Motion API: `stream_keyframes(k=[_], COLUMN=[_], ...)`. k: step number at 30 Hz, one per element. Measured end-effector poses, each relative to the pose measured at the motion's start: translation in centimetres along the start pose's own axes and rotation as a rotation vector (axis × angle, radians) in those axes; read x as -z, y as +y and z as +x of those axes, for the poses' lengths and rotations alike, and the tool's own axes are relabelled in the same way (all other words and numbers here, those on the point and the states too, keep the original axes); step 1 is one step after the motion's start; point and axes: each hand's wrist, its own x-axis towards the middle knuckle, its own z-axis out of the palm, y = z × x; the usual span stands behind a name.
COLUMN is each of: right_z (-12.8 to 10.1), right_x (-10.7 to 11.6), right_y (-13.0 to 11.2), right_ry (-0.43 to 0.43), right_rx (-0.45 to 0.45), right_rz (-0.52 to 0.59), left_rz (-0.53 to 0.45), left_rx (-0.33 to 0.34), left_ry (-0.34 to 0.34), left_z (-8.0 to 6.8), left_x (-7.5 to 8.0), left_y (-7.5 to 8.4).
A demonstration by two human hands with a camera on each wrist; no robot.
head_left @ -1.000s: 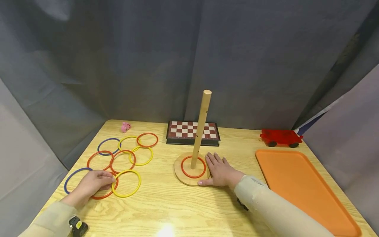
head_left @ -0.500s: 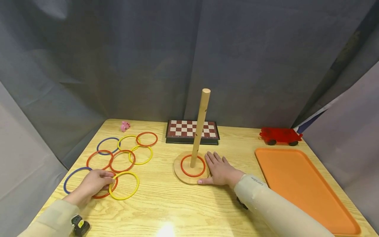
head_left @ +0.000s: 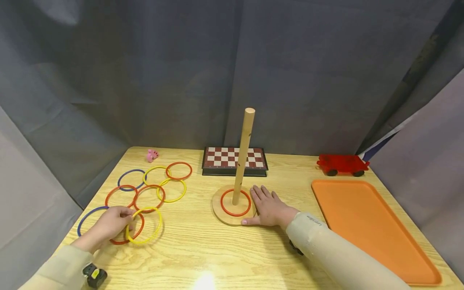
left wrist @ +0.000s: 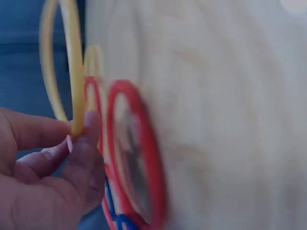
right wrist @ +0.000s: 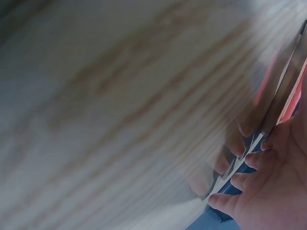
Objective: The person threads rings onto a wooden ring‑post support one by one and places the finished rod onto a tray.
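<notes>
— Grey curtains back a wooden table (head_left: 224, 249). Head view?
— Left hand (head_left: 108, 226) pinches a yellow ring (head_left: 144, 225), left of the peg (head_left: 242, 157); right hand (head_left: 270, 210) lies flat, fingers straight, against its base (head_left: 226, 215).
— Left wrist?
— Thumb and finger (left wrist: 88, 143) grip the yellow ring (left wrist: 72, 72), lifted off the table.
— Right wrist?
— Blurred; fingers (right wrist: 249, 158) look spread.

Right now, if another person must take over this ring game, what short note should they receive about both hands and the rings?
Left hand: its grip pinches a yellow ring by the rim and has it tilted up off the table.
Right hand: flat and open, pressing on the edge of the round wooden base.
Done: one red ring lies on the base around the upright peg.
Left: the yellow ring is not yet on the peg. The other loose rings, red, yellow and blue, lie on the table at the left, some overlapping.
</notes>
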Motion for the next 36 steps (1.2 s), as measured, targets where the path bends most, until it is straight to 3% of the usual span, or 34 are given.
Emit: stream_keyframes(k=[4, 8, 17, 24, 30, 32, 36], right_z=[-0.1, -0.2, -0.2, 0.1, 0.3, 0.3, 0.2], right_x=[0.1, 0.2, 0.1, 0.0, -0.5, -0.6, -0.4], right_y=[-0.1, -0.1, 0.3, 0.1, 0.0, 0.1, 0.1], right_ry=[-0.006, -0.006, -0.005, 0.000, 0.000, 0.000, -0.001], right_rx=[-0.002, 0.002, 0.011, 0.014, 0.004, 0.000, -0.016], right_rz=[0.001, -0.002, -0.007, -0.018, -0.030, -0.035, -0.042], left_rz=[-0.085, -0.210, -0.466, -0.639, -0.903, -0.923, -0.881], left_rx=[-0.035, -0.093, -0.206, -0.259, -0.417, -0.457, -0.467], left_ry=[0.006, 0.004, 0.035, -0.027, -0.107, -0.122, -0.140], left_z=[0.3, 0.8, 2.3, 2.3, 1.6, 1.3, 1.5], left_x=[0.6, 1.4, 3.0, 3.2, 3.2, 2.9, 1.5], left_y=[1.3, 4.2, 13.4, 21.0, 26.8, 28.4, 30.9])
